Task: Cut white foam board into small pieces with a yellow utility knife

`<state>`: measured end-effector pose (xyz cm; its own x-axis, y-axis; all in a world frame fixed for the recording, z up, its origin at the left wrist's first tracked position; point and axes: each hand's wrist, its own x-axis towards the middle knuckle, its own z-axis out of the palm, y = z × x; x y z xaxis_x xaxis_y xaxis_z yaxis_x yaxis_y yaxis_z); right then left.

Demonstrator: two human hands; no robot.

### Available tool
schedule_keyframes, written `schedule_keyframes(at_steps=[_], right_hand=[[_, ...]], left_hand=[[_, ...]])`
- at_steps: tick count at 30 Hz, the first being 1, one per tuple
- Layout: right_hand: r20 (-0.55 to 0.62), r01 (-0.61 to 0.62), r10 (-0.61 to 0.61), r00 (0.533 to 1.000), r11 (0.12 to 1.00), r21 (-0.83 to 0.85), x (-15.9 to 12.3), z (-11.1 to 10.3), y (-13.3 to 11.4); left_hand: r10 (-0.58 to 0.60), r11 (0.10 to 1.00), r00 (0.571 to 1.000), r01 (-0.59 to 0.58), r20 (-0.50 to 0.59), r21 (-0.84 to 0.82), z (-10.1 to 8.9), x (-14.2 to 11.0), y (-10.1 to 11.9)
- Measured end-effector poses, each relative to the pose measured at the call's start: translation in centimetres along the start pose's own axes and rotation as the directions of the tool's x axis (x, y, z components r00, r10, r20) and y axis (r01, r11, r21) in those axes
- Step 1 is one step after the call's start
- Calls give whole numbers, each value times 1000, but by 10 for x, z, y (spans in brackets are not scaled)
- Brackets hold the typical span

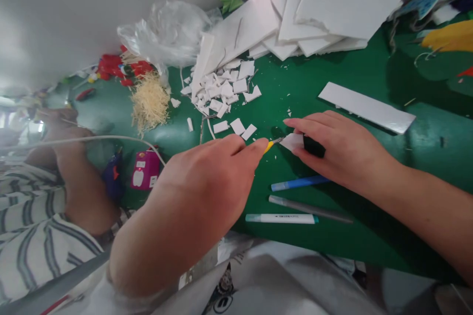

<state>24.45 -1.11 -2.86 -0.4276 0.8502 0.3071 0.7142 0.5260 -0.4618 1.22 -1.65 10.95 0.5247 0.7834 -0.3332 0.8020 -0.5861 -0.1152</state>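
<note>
My left hand [207, 182] is closed around a slim yellow tool [271, 146] with a thin metal tip; most of its handle is hidden in the fist. The tip meets, or nearly meets, the pointed end of a small white piece [293, 142]. My right hand [332, 145] pinches this piece between thumb and fingers. A black part [314, 146] shows behind the white piece, under the right palm; whether the two are joined I cannot tell. Below the hands lie a blue marker [299, 183], a grey marker [310, 208] and a white marker with teal ends [281, 218].
Cut white foam bits [221, 90] lie beyond my left hand, near stacked foam sheets [332, 4]. A foam strip [365, 108] rests at right. At left are straw-like shreds [150, 100], a magenta box [145, 170], a white cable [111, 137] and another person's arm [79, 177].
</note>
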Motion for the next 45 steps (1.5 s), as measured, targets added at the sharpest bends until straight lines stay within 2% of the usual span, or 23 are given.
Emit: schedule_keyframes(at_steps=[6,13,21,26,32,39,43,45], right_hand=[[-17,39,-39,999,999,11,1,1,0],[10,9,-9,1000,1000,21,2,1,0],[0,16,-16,1000,1000,26,2,1,0],[36,45,-47,998,998,41,5,0,1],[59,46,-48,997,998,47,6,-1,1],[29,-5,4,1000,999,47,3,2,3],[6,-9,9,1000,999,49,1,3,3],[0,-15,15,1000,999,51,1,3,2]], left_hand=[[44,999,999,-44,-3,12,1,4,3],[54,998,998,-54,-34,12,6,10,4],[103,995,993,-102,-63,21,5,6,4],[113,993,992,-112,-59,24,7,6,3],[159,984,987,-159,13,81,0,12,3],[175,969,954,-211,244,130,-15,29,7],[277,922,926,-331,257,199,-14,30,6],[291,908,920,-352,261,228,-12,30,6]])
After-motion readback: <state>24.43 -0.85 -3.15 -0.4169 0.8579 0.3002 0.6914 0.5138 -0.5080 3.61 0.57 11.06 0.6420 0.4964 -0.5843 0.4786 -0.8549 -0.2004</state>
